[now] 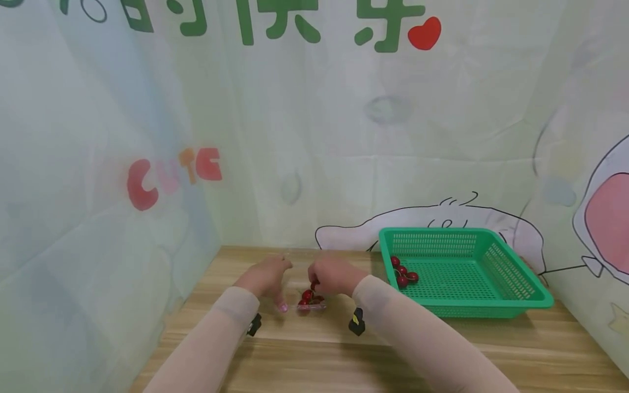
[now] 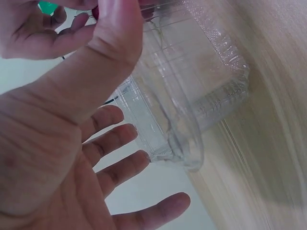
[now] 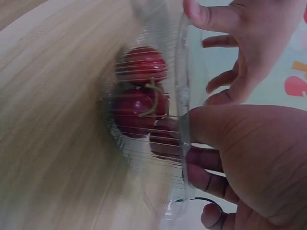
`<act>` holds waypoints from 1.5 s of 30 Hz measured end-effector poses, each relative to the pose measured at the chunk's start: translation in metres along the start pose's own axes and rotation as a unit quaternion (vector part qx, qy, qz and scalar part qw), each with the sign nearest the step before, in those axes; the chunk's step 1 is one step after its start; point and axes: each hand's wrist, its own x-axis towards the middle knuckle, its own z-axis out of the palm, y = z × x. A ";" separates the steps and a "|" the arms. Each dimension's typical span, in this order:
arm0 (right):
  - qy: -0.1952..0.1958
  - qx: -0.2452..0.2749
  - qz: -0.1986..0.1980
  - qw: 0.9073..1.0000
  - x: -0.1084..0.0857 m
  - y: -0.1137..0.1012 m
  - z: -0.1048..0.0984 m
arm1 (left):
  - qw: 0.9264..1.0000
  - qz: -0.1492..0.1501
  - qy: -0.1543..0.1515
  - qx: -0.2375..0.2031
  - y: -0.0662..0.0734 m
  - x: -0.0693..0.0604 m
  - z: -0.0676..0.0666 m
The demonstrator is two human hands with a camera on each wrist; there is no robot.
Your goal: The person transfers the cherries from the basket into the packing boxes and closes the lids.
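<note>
A clear plastic box (image 2: pixel 218 103) stands on the wooden table, with several dark red cherries (image 3: pixel 133 111) at one end of it, one showing a green stem. My right hand (image 1: pixel 336 274) reaches over the rim, its fingers curled down inside. Between its fingertips it pinches a cherry (image 1: pixel 314 285), partly hidden by the hand. On the other side of the box is my left hand (image 1: pixel 265 279), fingers spread and holding nothing. Its thumb (image 3: pixel 197 13) is close to the box's rim; whether they touch I cannot tell.
To the right a green plastic basket (image 1: pixel 464 303) stands on the table (image 1: pixel 314 360), with several cherries (image 1: pixel 403 274) in its left corner. A printed curtain (image 1: pixel 304 136) hangs behind the table and along its left side.
</note>
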 end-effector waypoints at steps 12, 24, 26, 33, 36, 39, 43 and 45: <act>-0.034 0.076 0.022 0.996 -0.024 0.005 -0.028 | 1.000 -0.006 0.000 -0.012 0.001 -0.002 0.000; 0.015 0.121 0.130 0.984 -0.072 0.080 -0.105 | 1.000 -0.016 0.000 -0.025 -0.003 -0.003 0.000; 0.026 0.131 0.160 0.978 -0.078 0.098 -0.108 | 0.999 -0.021 0.000 -0.029 -0.004 -0.002 0.000; 0.024 0.162 0.202 0.966 -0.099 0.148 -0.096 | 0.999 -0.029 0.003 -0.035 -0.004 -0.004 0.002; 0.007 0.164 0.217 0.962 -0.104 0.160 -0.086 | 0.999 -0.030 0.003 -0.032 -0.005 -0.004 0.003; -0.004 0.167 0.230 0.959 -0.105 0.169 -0.076 | 0.999 -0.024 0.004 -0.027 -0.005 -0.004 0.003; -0.014 0.165 0.245 0.955 -0.105 0.175 -0.068 | 0.999 -0.018 0.006 -0.030 -0.004 -0.004 0.002; -0.020 0.162 0.248 0.955 -0.103 0.176 -0.065 | 0.999 -0.021 0.005 -0.036 -0.004 -0.005 0.002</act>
